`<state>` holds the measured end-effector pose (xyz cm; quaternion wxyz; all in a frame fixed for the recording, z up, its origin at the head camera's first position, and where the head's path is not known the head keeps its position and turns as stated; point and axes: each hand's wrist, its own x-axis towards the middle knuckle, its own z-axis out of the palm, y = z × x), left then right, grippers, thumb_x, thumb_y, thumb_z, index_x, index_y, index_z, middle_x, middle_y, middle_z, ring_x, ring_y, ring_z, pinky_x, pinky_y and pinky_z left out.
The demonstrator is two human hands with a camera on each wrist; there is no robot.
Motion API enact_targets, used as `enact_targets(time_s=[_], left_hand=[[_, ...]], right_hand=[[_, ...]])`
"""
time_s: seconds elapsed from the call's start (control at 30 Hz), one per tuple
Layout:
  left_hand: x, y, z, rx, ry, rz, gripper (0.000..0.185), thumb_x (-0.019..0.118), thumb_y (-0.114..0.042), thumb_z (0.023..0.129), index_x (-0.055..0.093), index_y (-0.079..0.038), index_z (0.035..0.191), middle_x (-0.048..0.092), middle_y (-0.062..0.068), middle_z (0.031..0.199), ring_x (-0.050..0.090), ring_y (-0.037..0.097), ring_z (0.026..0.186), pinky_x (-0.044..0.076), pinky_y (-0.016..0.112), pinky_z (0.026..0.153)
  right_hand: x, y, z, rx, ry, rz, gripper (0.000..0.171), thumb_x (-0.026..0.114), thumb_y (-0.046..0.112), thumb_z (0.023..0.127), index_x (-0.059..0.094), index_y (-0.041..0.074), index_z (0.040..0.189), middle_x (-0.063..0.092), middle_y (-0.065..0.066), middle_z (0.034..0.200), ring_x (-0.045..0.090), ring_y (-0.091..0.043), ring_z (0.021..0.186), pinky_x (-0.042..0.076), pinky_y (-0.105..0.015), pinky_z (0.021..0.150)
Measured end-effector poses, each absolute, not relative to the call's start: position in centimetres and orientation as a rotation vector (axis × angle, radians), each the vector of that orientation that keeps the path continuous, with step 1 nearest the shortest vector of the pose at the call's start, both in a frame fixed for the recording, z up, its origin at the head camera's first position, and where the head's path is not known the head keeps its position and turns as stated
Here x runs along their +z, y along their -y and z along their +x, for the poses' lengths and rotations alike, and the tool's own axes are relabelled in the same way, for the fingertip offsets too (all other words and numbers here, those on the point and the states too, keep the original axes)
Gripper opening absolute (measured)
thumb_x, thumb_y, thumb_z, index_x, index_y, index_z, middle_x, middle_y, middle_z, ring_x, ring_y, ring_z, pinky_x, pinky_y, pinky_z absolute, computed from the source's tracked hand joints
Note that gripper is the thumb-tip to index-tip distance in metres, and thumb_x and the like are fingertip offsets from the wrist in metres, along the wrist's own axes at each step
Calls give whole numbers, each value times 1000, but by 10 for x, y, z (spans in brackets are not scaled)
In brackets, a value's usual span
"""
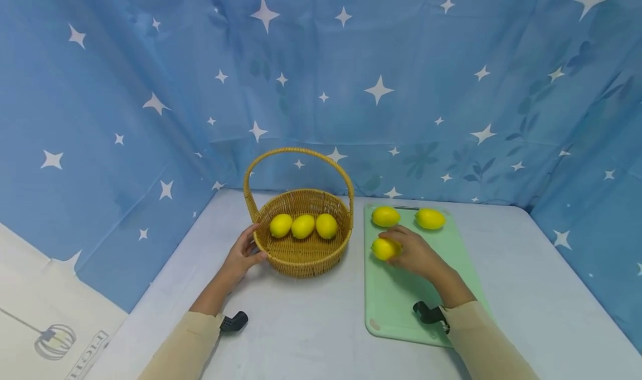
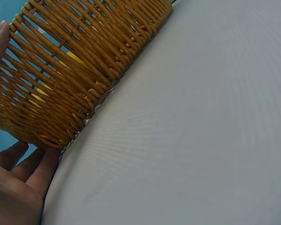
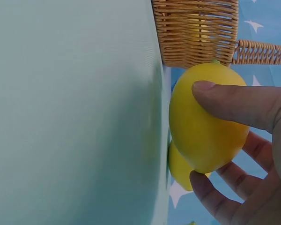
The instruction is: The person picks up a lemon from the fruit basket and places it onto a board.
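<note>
Here, right hand [image 1: 413, 253] curled round a lemon [image 1: 384, 249] on the green board [image 1: 401, 307] beside the basket [image 1: 306, 252] — left hand [image 1: 243, 254] resting, fingers loosely bent, against the basket's outer wall, three lemons [image 1: 303, 226] inside it.

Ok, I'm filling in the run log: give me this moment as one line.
left hand steadies basket | right hand grips lemon on cutting board | three lemons in basket | two lemons loose on board

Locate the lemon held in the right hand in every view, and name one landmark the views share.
Head: the held lemon lies centre-right on the green cutting board, under the right hand.
Left wrist: not in it.
Right wrist: the lemon is right of centre, pinched by thumb and fingers.
Shared landmark: the wicker basket.
</note>
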<state>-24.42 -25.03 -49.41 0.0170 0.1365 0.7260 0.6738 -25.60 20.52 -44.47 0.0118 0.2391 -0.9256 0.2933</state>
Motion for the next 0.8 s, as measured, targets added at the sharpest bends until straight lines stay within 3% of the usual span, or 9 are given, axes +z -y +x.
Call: enact_targets(time_s=[0.33,0.8], left_hand=[[-478,248,-238,2079,-2227,422,82,67,-2,92,16,-7,156,14,27,157,19,44,141,27,50,109],[-469,244,-232,2073,-2236,448,82,68,-4,91,16,-5,155,14,28,156,19,46,141,28,50,109]], right_hand=[[-448,-211,-258,806,2923,736,58,83,6,74,63,5,128,56,-11,126,54,-33,113,43,-54,96],[-451,-211,-260,788,2905,738,59,82,8,76,61,6,131,54,-15,128,51,-36,116,42,-55,97]])
